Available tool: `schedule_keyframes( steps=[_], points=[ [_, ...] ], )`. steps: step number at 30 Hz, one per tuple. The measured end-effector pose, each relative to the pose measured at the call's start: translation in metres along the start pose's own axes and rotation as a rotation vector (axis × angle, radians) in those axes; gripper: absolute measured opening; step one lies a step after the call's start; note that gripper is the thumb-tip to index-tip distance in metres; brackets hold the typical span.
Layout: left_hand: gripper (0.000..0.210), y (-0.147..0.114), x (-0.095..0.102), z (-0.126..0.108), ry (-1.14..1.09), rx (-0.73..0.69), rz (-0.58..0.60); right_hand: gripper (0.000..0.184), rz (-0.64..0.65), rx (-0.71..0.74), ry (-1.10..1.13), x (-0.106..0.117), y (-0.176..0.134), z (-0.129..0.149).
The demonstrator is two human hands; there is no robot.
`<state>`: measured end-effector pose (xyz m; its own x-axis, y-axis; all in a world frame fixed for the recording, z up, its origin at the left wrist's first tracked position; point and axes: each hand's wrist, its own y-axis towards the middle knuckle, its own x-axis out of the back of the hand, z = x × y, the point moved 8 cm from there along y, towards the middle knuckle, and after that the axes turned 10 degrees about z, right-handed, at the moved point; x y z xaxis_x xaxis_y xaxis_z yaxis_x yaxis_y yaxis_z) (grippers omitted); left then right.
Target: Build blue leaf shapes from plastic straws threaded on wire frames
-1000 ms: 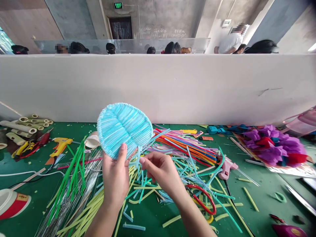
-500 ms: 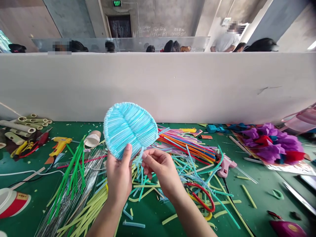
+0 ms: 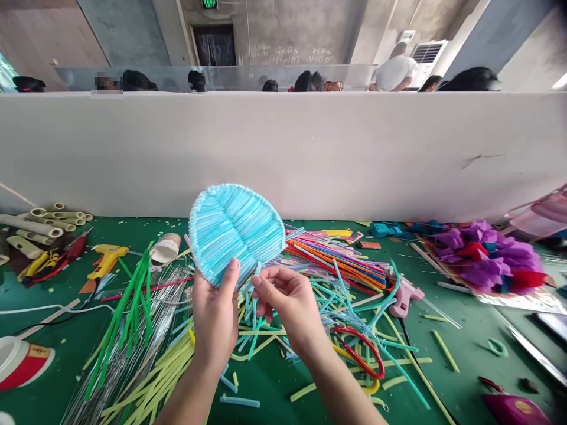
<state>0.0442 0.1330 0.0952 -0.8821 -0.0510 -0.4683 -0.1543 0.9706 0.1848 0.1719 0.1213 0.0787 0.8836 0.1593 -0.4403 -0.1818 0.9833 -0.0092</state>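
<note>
A light-blue leaf shape [image 3: 237, 230], seemingly built from rows of pipe cleaners with a fuzzy pale rim, is held up above the table. My left hand [image 3: 217, 313] grips its lower edge, thumb across the front and fingers hidden behind. At the leaf's lower right, my right hand [image 3: 287, 304] pinches the short blue stem end [image 3: 257, 268] between thumb and forefinger, its other fingers curled. Beneath both hands lie scattered pale-green and blue pipe cleaners [image 3: 261, 342].
Bundled coloured pipe cleaners [image 3: 341, 260] lie behind my right hand, near a pink glue gun [image 3: 405, 295]. Red-handled scissors [image 3: 365, 348] rest closer. On the left are a yellow glue gun [image 3: 106, 260], metal wires [image 3: 146, 330] and a paper cup [image 3: 26, 361]. A white partition [image 3: 310, 153] stands behind.
The leaf has shifted very slightly right in my left hand, and my right hand keeps its pinch at the stem. Behind the partition, a person in white has bent over.
</note>
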Motion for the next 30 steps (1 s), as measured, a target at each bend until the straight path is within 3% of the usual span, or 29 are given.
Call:
schedule_keyframes(
  steps=[7,12,20,24,30],
  points=[
    [0.064,-0.003,-0.007,0.001,-0.023,0.005,0.036,0.029,-0.129,0.139,-0.113,0.006,-0.004,0.003],
    [0.053,-0.004,-0.007,0.001,-0.055,0.014,0.010,0.022,-0.161,0.223,-0.263,0.008,-0.004,0.009],
    [0.050,-0.003,-0.001,-0.001,0.067,-0.026,0.000,0.023,-0.133,0.164,-0.280,0.002,-0.003,0.003],
    [0.055,0.000,-0.001,-0.005,0.122,-0.045,0.039,0.028,-0.140,0.113,-0.474,0.001,-0.004,0.003],
    [0.060,0.013,0.008,-0.016,0.049,-0.048,0.056,0.040,-0.134,0.101,-0.769,0.018,0.001,0.018]
  ],
)
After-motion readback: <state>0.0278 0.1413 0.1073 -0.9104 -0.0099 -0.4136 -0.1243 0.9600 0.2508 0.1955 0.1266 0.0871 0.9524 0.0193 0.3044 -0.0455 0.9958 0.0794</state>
